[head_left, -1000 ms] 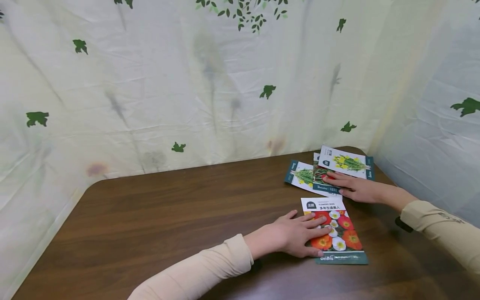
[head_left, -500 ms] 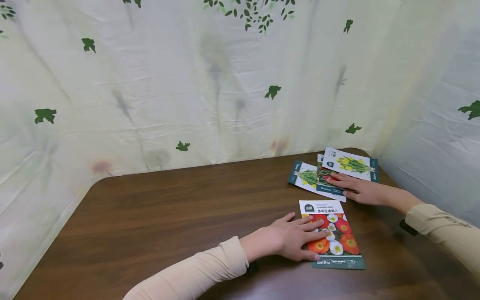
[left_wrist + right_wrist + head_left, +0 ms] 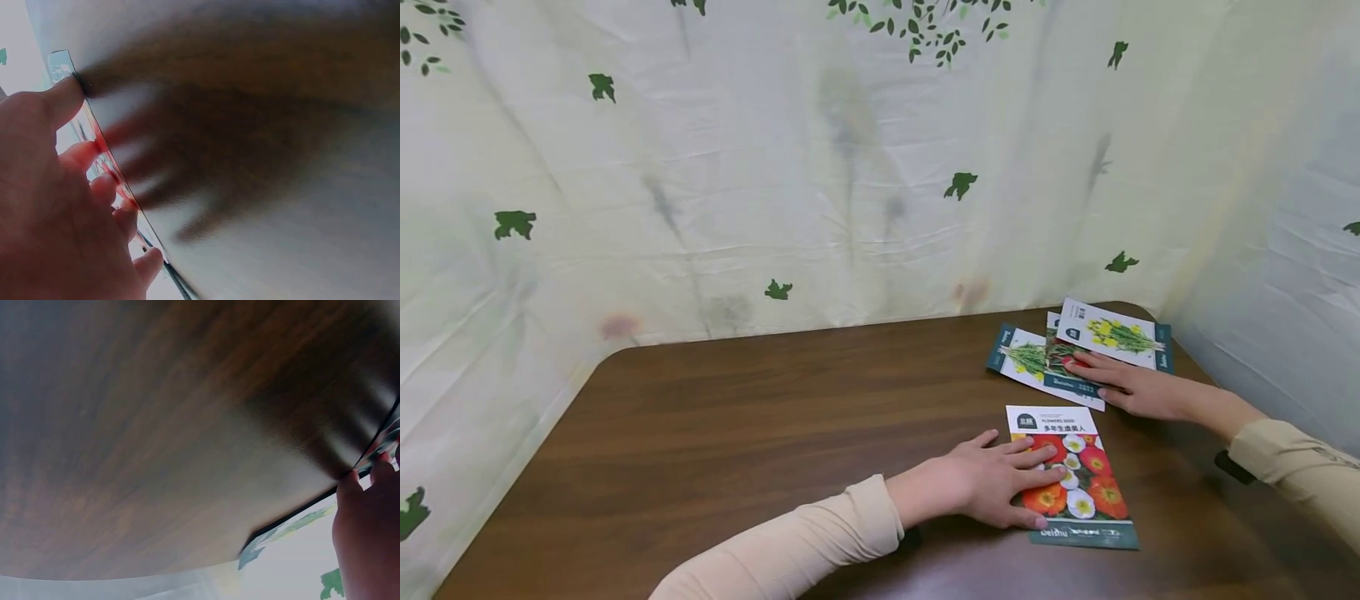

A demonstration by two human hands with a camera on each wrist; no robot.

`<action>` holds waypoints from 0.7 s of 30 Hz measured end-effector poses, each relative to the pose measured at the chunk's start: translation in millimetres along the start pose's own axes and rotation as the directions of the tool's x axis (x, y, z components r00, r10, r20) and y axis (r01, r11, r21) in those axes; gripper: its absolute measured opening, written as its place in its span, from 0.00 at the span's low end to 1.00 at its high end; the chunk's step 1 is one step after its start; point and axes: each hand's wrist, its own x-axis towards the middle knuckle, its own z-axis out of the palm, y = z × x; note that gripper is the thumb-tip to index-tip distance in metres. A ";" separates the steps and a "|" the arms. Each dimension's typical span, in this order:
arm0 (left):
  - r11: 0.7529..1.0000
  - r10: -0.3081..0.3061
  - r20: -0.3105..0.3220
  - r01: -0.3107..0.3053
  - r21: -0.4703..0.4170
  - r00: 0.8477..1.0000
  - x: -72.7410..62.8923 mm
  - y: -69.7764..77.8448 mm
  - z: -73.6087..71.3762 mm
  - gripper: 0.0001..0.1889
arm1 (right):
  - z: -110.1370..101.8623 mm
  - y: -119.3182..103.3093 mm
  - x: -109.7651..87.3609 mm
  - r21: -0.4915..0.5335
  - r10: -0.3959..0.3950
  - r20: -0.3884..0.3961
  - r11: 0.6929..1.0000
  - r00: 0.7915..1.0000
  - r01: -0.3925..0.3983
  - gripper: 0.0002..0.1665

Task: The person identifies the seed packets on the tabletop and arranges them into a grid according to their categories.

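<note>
On the right of the table [image 3: 737, 433], the left hand [image 3: 988, 483], fingers spread, covers part of the flower packet [image 3: 1105, 496], which has slid slightly left, setting it off from the far pile [image 3: 1056, 362], where the right hand [image 3: 1150, 393] rests, fingers outstretched.

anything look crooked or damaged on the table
The upper yellow-flowered seed packet lies askew at the far right, turned end for end against the lower yellow-flowered seed packet, with a red-pictured packet crosswise between. No damage shows.
</note>
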 end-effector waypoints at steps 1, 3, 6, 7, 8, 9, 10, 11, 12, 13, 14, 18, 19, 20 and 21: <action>1.000 -0.001 0.001 0.001 0.000 1.000 0.0 -0.1 0.1 0.36 | 0.3 0.0 -0.1 -0.001 -0.004 -0.003 1.000 1.000 0.004 0.32; 1.000 -0.002 0.003 0.002 -0.006 1.000 0.3 -0.3 0.7 0.36 | 0.7 0.4 -0.3 -0.001 -0.008 -0.007 1.000 1.000 0.008 0.32; 1.000 0.000 0.009 0.001 -0.011 1.000 0.5 -0.7 1.0 0.37 | 1.3 1.4 0.2 -0.002 -0.014 -0.009 1.000 1.000 0.014 0.32; 1.000 0.001 0.010 -0.001 -0.013 1.000 0.9 -0.7 1.1 0.37 | 1.6 2.0 0.0 -0.002 -0.015 -0.009 1.000 1.000 0.015 0.32; 1.000 0.002 0.012 -0.002 -0.015 1.000 1.1 -0.8 1.2 0.37 | 1.9 2.5 0.0 -0.004 -0.016 -0.009 1.000 1.000 0.016 0.32; 1.000 0.002 0.014 -0.002 -0.015 1.000 1.3 -0.9 1.1 0.37 | 2.0 3.1 0.1 -0.005 -0.019 -0.011 1.000 1.000 0.019 0.32; 1.000 0.003 0.015 -0.003 -0.016 1.000 1.2 -0.8 1.0 0.37 | 2.2 3.5 -0.1 -0.006 -0.021 -0.013 1.000 1.000 0.021 0.32; 1.000 0.003 0.016 -0.003 -0.016 1.000 1.1 -0.7 0.9 0.37 | 2.1 3.6 -0.3 -0.006 -0.023 -0.014 1.000 1.000 0.022 0.32; 1.000 0.003 0.017 -0.003 -0.014 1.000 1.0 -0.7 0.7 0.37 | 2.0 3.7 -0.3 -0.007 -0.024 -0.016 1.000 1.000 0.024 0.32; 1.000 0.002 0.018 -0.002 -0.012 1.000 0.9 -0.6 0.4 0.37 | 1.7 3.6 -0.4 -0.007 -0.026 -0.018 1.000 1.000 0.026 0.32; 1.000 0.001 0.018 0.000 -0.008 1.000 0.7 -0.6 0.2 0.37 | 1.5 3.6 -0.3 -0.007 -0.028 -0.019 1.000 0.999 0.027 0.32; 1.000 -0.006 0.022 0.006 0.011 1.000 -0.7 -0.4 -0.1 0.37 | 0.8 2.5 -0.2 -0.005 -0.034 -0.018 0.999 0.999 0.034 0.32; 1.000 -0.008 0.024 0.007 0.014 1.000 -1.1 -0.3 0.0 0.37 | 0.8 2.2 -0.2 -0.007 -0.037 -0.017 0.999 0.999 0.036 0.32; 1.000 -0.009 0.025 0.008 0.018 1.000 -1.5 -0.1 0.3 0.37 | 0.9 1.7 -0.3 -0.008 -0.039 -0.015 0.999 0.999 0.039 0.32; 1.000 -0.010 0.026 0.009 0.021 1.000 -2.0 0.0 0.8 0.37 | 1.0 1.4 -0.2 -0.011 -0.043 -0.014 0.999 0.999 0.042 0.32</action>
